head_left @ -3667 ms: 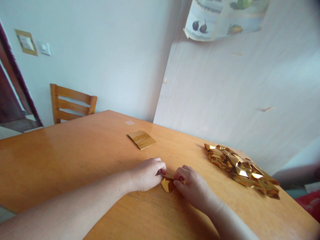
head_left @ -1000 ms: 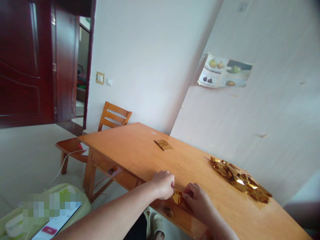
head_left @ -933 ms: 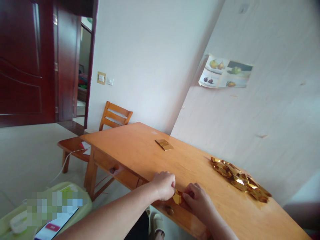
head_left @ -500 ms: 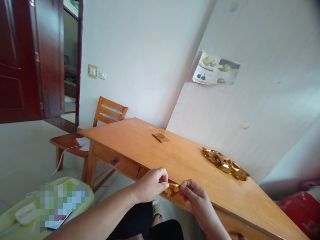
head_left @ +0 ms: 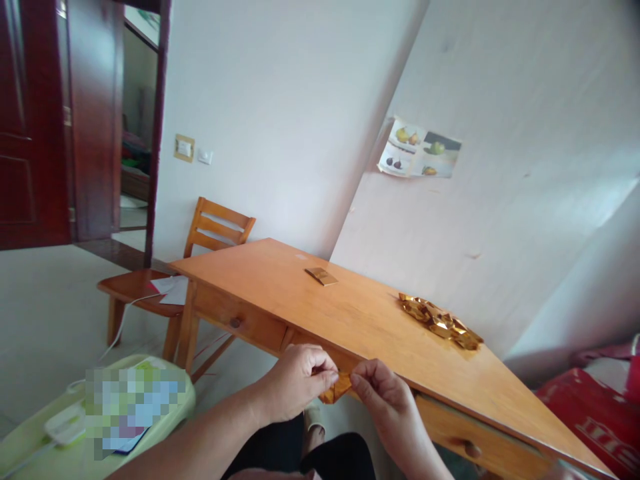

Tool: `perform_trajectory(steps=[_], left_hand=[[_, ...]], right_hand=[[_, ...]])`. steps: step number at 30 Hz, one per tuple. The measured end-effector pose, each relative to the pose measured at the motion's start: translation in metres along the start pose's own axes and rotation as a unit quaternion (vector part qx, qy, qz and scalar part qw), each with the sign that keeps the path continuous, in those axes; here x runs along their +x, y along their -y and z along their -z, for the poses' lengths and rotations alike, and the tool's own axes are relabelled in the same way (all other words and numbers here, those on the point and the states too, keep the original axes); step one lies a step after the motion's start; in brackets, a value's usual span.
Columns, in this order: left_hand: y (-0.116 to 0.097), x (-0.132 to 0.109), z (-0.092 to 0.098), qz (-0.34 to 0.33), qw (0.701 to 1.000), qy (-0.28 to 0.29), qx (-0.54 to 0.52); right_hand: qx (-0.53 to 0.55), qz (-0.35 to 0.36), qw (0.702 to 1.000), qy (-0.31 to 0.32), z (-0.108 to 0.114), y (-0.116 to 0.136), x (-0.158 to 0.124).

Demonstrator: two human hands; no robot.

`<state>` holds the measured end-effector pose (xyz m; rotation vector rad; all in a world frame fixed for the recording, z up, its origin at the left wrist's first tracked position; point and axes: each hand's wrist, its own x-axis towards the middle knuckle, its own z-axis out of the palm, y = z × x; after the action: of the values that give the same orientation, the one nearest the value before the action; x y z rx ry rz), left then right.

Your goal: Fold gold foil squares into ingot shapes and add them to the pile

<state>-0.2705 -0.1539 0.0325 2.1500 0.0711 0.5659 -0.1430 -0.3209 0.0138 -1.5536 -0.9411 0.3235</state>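
Note:
A small folded piece of gold foil paper (head_left: 336,389) is held between my two hands, just in front of the table's near edge. My left hand (head_left: 300,380) pinches its left side between thumb and fingers. On the other side, my right hand (head_left: 383,393) grips the right corner with thumb and forefinger. Part of the foil is hidden behind the fingers. Farther right on the wooden table (head_left: 280,287) lies a heap of folded gold foil pieces (head_left: 440,321). A flat stack of gold paper sheets (head_left: 321,276) rests near the table's middle.
A wooden chair (head_left: 220,223) with papers on its seat stands beyond the table's left end. At lower left is a pale green stool (head_left: 175,393) bearing a white device with a cable and a blurred area. Red bags (head_left: 580,413) sit at the right.
Both hands still pinch the gold foil, which has turned and dropped slightly. The view has shifted a little, so the wall picture and foil heap appear farther left.

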Motion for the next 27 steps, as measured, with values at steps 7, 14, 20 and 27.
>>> perform_trajectory(steps=[7, 14, 20, 27], left_hand=[[-0.007, -0.011, -0.003, -0.011, 0.998, -0.062, -0.013], [-0.012, -0.016, -0.004, -0.004, 0.996, -0.071, -0.059], [-0.011, -0.020, -0.003, 0.000, 0.992, -0.058, -0.111], [-0.013, -0.022, -0.001, 0.017, 0.989, -0.040, -0.140]], right_hand=[[0.159, -0.028, 0.987, -0.002, -0.027, 0.010, -0.005], [0.153, -0.019, 0.987, -0.039, -0.032, 0.011, -0.008], [0.167, -0.013, 0.986, -0.029, -0.031, 0.011, -0.012], [0.141, 0.001, 0.990, -0.032, -0.028, 0.018, -0.015]])
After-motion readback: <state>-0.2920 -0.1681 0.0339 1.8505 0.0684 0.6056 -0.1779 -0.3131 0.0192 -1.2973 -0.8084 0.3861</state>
